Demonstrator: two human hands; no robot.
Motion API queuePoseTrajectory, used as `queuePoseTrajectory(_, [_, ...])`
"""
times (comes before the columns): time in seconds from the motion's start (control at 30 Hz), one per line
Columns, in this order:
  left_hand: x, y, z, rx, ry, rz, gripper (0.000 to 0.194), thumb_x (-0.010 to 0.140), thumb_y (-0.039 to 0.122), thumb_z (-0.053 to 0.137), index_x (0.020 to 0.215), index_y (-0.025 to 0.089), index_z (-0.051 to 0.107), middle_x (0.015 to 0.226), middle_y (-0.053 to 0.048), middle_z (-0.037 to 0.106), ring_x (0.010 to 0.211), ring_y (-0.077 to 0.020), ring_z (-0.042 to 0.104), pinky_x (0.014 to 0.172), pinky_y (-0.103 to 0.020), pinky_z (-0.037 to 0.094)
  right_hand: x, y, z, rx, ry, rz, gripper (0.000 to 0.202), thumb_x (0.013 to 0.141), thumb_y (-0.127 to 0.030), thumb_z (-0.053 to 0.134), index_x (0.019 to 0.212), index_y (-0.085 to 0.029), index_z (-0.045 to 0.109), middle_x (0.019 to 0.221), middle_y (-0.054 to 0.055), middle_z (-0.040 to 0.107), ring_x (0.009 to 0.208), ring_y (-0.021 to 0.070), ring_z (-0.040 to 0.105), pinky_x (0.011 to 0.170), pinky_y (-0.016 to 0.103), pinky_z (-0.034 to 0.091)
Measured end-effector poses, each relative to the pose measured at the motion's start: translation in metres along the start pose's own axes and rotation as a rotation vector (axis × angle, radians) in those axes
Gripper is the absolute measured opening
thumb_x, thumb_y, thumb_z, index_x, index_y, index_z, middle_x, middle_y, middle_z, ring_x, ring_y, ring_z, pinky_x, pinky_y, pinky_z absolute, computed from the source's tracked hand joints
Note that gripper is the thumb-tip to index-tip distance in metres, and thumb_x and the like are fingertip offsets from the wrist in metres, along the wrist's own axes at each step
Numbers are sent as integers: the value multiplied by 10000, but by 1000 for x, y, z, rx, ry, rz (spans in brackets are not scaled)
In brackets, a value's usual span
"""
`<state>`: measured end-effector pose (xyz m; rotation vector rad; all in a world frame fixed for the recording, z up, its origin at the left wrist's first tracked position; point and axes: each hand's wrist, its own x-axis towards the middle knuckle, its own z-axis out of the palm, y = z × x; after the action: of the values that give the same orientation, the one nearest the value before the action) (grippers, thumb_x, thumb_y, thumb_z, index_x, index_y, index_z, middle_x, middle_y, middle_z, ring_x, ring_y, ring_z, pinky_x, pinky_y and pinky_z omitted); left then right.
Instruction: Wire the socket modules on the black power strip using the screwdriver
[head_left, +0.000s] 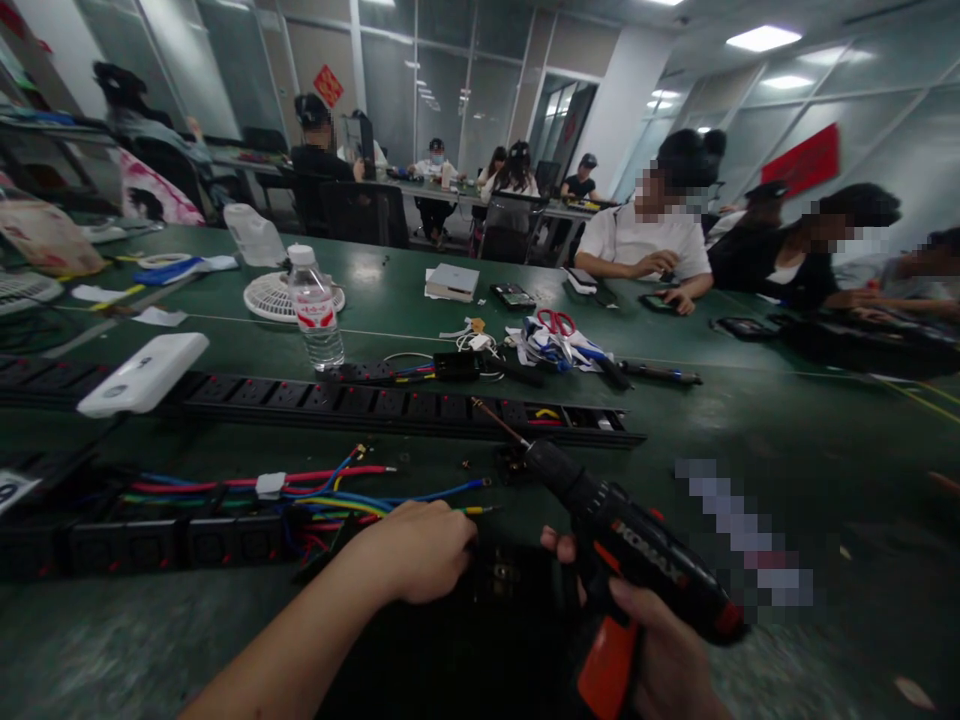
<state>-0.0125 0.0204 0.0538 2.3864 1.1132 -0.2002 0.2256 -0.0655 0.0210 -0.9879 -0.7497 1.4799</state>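
My right hand [660, 640] is wrapped round the grip of a black and orange power drill [637, 545], whose long thin bit points up and left over the table. My left hand [431, 548] has its fingers curled down beside the ends of coloured wires [360, 500]; what its fingertips hold is hidden. These wires come out of a black socket strip [165, 545] at the left. Below and between my hands lies a dark object [504, 575] with a small metal part, too dim to make out.
Beyond lie a long black socket strip [322, 398], a white box [144, 375], a water bottle [316, 315], red scissors [555, 322] on crumpled wrapping and a black pen-like tool [660, 374]. People sit across the green table [750, 420] and farther back.
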Motion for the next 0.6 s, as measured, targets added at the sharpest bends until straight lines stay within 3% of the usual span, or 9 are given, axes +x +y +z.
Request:
queuePoseTrajectory(0.3, [-2,5,16,54,256,-1,204,890,187,446,910,180,650,908,-94,733,850,-269,691,792,-407,507,10,0,-13,-1,-117,24,363,812,-334,677,1150,-205,710,1142,111,610,1257,313,462,1120,409,350])
queuePoseTrajectory(0.6, [-2,4,24,43,294,19,147,877,203,472,909,187,615,932,-60,711,877,-243,661,813,-402,460,11,2,-15,-15,-97,-25,329,808,-322,662,1125,-249,714,1118,95,629,1188,293,530,1132,406,329])
